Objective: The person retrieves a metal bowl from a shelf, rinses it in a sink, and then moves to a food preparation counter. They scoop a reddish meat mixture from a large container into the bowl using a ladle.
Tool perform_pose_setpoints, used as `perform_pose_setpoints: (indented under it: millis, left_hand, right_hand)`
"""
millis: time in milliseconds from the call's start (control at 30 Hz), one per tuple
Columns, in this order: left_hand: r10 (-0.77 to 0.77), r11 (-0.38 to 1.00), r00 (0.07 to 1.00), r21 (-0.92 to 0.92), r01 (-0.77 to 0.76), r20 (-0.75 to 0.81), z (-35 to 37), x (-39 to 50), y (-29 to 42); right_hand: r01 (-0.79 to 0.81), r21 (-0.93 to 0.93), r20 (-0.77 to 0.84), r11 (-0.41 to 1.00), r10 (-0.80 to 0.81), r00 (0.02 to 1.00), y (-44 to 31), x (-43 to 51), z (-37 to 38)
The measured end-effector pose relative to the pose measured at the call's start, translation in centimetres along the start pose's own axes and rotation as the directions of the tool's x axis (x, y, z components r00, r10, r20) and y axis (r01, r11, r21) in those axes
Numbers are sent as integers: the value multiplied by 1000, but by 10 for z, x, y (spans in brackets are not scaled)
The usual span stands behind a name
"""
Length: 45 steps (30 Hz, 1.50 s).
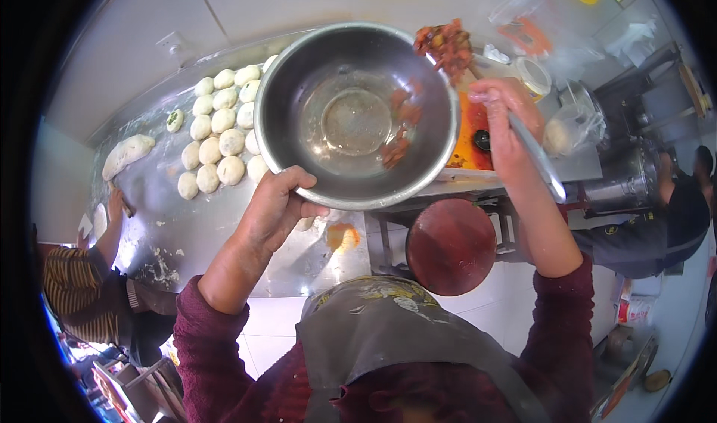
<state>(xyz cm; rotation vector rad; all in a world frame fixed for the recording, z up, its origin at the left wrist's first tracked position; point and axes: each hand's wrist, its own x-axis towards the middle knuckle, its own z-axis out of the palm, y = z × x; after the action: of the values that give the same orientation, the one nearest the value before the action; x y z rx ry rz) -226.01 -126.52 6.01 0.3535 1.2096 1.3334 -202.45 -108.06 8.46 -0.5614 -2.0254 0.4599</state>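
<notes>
My left hand (283, 207) grips the near left rim of a large stainless steel bowl (353, 188), which is held over the metal worktop. My right hand (510, 120), to the right of the bowl, is closed around the handle of a metal utensil (535, 151). A clump of reddish chopped food (448, 48) is at the bowl's far right rim; the utensil's head is hidden there. A few reddish pieces (396, 148) cling to the bowl's inner right side. Rows of round filled dough pieces (224, 120) lie on the worktop left of the bowl.
A long dough piece (129, 154) lies at the left, near a co-worker's hand on a rolling pin (124, 202). An orange-stained tray (468, 174) is behind my right hand. A round red stool (451, 246) stands below the worktop's edge. Another person is at the far right.
</notes>
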Motion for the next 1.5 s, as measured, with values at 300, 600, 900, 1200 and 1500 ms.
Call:
perform_pose_setpoints:
  millis: [300,600,900,1200,1500]
  left_hand:
    - [-101,995,995,-11,101,-26,-8,13,-5]
    - [-146,989,989,21,147,-36,-27,3,12]
    - [-155,987,988,-42,155,6,-16,28,-4]
    - [-183,958,980,-208,196,76,-41,24,-20]
    - [-139,966,990,-218,135,-1,-44,25,-26]
  right_hand:
    - [-600,601,136,529,671,728,63,-29,16]
    - [-426,613,-4,666,541,841,56,-14,28]
    - [534,-262,207,804,-494,845,17,0,10]
    - [321,-63,36,945,-319,947,54,9,6]
    - [530,-126,103,838,-521,847,27,-7,19]
